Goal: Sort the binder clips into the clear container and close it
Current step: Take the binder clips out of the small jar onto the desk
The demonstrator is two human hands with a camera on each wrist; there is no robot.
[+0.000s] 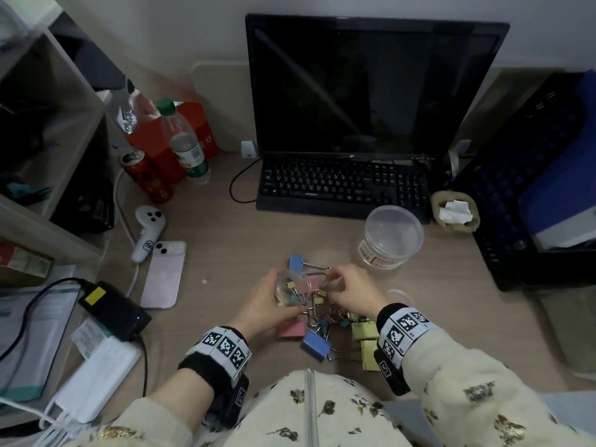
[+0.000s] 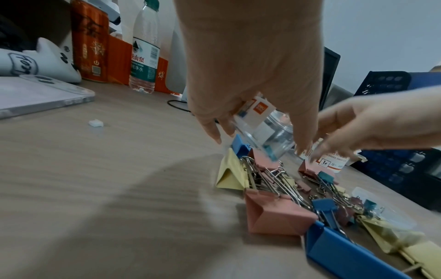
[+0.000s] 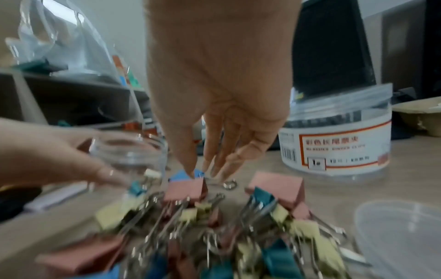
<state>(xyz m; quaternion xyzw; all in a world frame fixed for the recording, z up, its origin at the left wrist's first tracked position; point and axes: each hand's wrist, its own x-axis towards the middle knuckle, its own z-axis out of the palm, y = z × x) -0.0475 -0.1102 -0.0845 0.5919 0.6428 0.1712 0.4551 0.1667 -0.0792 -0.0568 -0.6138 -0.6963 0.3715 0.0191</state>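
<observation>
A pile of pink, blue, yellow and teal binder clips (image 1: 325, 321) lies on the desk in front of me. My left hand (image 1: 274, 291) grips a small clear jar (image 1: 290, 287), tilted over the far left of the pile; a few small clips show inside it. The left wrist view has its fingers wrapped round the jar (image 2: 269, 132). My right hand (image 1: 337, 282) reaches down into the pile with fingers nearly straight. Its fingertips (image 3: 190, 172) hang just above a pink clip (image 3: 188, 190) and touch a blue clip (image 3: 183, 174); no grasp shows.
A larger clear labelled tub (image 1: 390, 237) stands open at the right, with a clear lid (image 1: 400, 295) flat beside the pile. Keyboard (image 1: 342, 185) and monitor lie behind. A pink phone (image 1: 163, 275), white controller, can and bottle crowd the left; a black mesh tray (image 1: 522, 188) is at the right.
</observation>
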